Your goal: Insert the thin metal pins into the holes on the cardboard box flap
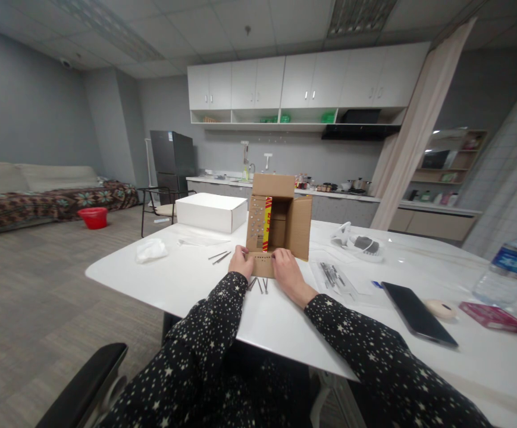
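Note:
An open cardboard box (300, 229) stands on the white table in front of me, its opening facing me. Its near flap (263, 270) hangs toward me and has a row of small dark holes. My left hand (241, 261) is closed on the left edge of this flap. On the flap's right side, my right hand (287, 270) grips with curled fingers. Red and yellow tape and several small pale specks mark the left flap (257, 223). Several thin metal nails or screws (260, 285) lie just below the near flap, and more metal pieces (221, 258) are left of my left hand.
Behind the left hand sits a white box (211, 212), with crumpled white plastic (151, 250) farther left. To the right are a clear bag of parts (334, 278), a white cable bundle (365, 245), a dark phone or tablet (419, 314), a pink packet (494, 317) and a water bottle (508, 270).

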